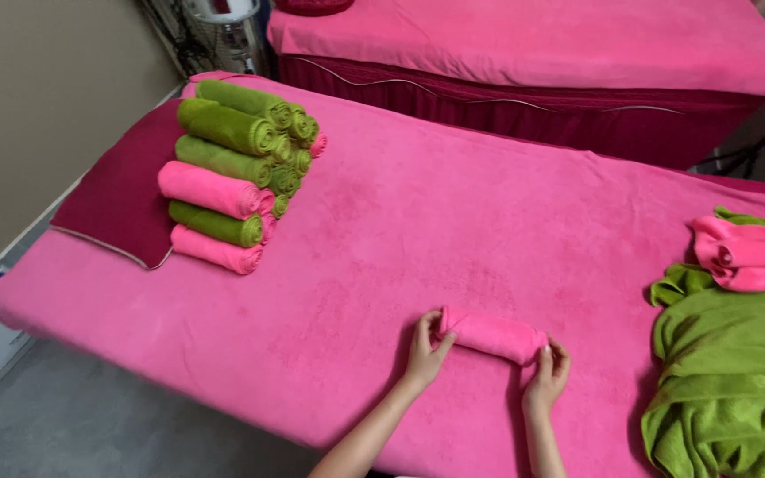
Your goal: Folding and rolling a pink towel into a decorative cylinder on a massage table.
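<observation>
Two hands: left hand [425, 347] and right hand [549, 372] curled loosely on the ends of a rolled pink towel [493, 335], fingers partly closed on it.
Towel place: near edge of the pink-covered bed [400, 221], lying flat.
Towel axis: long axis ran left to right, slightly tilted, far end toward the left hand.
Around: stack of rolled green and pink towels [236, 168] at far left, well apart; dark red pillow [121, 199] just beside it.
Right side: loose green towels [728, 381] near the right hand; crumpled pink towels [750, 252] above them.
Open room: bare cover between roll and stack.
Beyond: second pink bed [533, 44].
</observation>
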